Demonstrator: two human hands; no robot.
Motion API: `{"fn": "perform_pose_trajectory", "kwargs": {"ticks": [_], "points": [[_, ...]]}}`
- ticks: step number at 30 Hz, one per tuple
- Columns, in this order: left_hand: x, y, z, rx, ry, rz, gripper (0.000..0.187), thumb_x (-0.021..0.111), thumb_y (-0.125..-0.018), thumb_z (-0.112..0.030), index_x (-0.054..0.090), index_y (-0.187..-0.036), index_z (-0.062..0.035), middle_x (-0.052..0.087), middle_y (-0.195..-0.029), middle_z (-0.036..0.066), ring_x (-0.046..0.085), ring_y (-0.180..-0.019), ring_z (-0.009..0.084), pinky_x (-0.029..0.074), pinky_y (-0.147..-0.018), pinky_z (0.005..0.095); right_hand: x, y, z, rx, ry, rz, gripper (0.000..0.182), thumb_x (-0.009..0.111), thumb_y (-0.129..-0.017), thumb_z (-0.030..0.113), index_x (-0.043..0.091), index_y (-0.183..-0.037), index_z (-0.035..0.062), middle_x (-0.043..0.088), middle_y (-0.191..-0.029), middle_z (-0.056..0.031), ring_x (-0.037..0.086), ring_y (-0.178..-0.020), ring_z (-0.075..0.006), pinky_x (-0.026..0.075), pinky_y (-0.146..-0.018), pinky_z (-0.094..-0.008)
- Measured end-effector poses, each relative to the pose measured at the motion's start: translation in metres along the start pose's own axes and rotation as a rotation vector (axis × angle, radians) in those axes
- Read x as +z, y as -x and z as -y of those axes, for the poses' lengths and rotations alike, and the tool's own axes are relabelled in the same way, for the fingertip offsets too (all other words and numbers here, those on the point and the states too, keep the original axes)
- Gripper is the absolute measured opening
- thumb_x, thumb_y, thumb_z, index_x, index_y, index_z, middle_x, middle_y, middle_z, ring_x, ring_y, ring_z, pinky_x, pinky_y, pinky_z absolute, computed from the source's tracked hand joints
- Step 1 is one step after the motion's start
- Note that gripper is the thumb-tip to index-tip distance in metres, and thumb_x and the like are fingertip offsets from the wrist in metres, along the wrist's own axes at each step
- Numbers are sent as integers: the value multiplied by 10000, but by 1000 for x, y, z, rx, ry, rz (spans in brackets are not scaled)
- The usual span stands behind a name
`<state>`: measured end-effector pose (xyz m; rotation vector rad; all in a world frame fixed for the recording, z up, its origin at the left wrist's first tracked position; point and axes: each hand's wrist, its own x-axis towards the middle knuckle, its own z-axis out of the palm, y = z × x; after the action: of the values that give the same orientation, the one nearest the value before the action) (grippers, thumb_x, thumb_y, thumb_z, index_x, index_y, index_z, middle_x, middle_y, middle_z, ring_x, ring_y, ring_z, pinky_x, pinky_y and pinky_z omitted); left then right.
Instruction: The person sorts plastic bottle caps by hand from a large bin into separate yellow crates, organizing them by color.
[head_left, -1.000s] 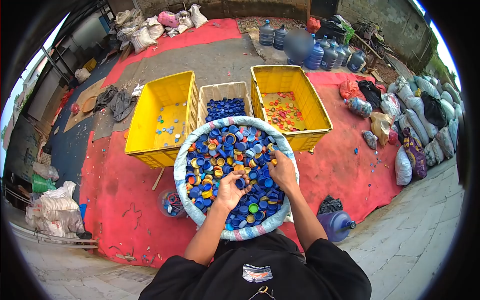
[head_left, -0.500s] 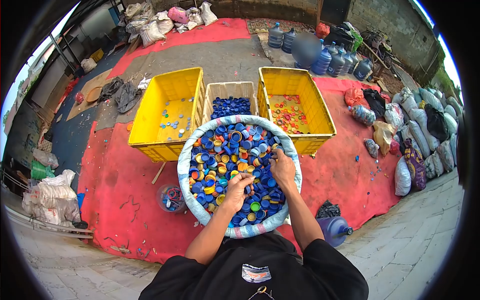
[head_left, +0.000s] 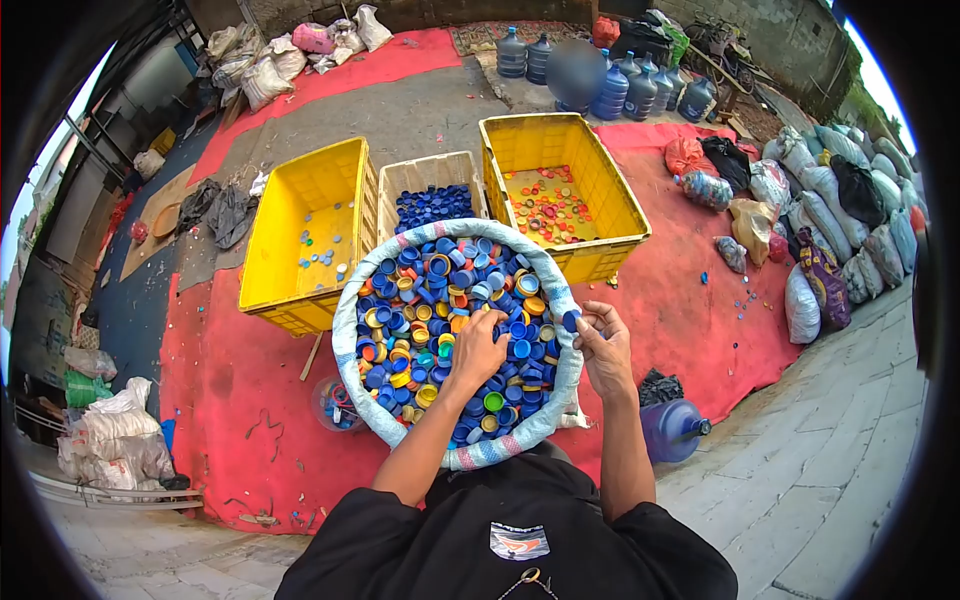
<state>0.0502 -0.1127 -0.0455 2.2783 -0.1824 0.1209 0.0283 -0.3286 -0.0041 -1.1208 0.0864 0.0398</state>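
Note:
A wide sack with a rolled, pale blue rim point(head_left: 351, 375) stands in front of me, full of mixed plastic bottle caps point(head_left: 400, 352), mostly blue, with yellow, orange and green ones. My right hand point(head_left: 606, 348) is just off the right side of the rim, pinching a blue bottle cap point(head_left: 571, 320) between thumb and fingers. Over the middle of the caps, my left hand point(head_left: 478, 350) has its fingers curled down among them. Whatever those fingertips hold, if anything, is hidden.
Beyond the sack stand a left yellow crate point(head_left: 262, 235) with a few pale caps, a white crate point(head_left: 430, 170) of dark blue caps, and a right yellow crate point(head_left: 610, 190) with red and orange caps. A large water jug point(head_left: 670, 430) lies at right. Filled sacks point(head_left: 835, 215) line the right side.
My right hand has moved from above the caps out past the sack's right rim, now showing a blue bottle cap. My left hand stays over the pile, its fingers shifted slightly. The view has shifted.

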Motion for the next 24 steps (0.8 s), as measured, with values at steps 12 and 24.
{"fn": "perform_pose_trajectory", "kwargs": {"ticks": [12, 24], "points": [[14, -3, -7, 33, -113, 173, 392, 709, -804, -143, 618, -1170, -40, 621, -1029, 157, 626, -945, 354, 502, -814, 439, -22, 53, -21, 132, -312, -19, 380, 644, -921, 131, 485, -1242, 2, 588, -1116, -114, 652, -909, -224, 546, -724, -289], [-22, -1, -15, -617, 1164, 179, 189, 621, -907, -115, 548, -1048, -12, 663, -900, 97, 627, -676, 143, 534, -566, 267, 29, 31, -19, 406, -618, -28, 497, 534, -880, 210, 472, -1277, -82, 528, -1271, -238, 567, -1105, -324, 487, -941, -416]]}}
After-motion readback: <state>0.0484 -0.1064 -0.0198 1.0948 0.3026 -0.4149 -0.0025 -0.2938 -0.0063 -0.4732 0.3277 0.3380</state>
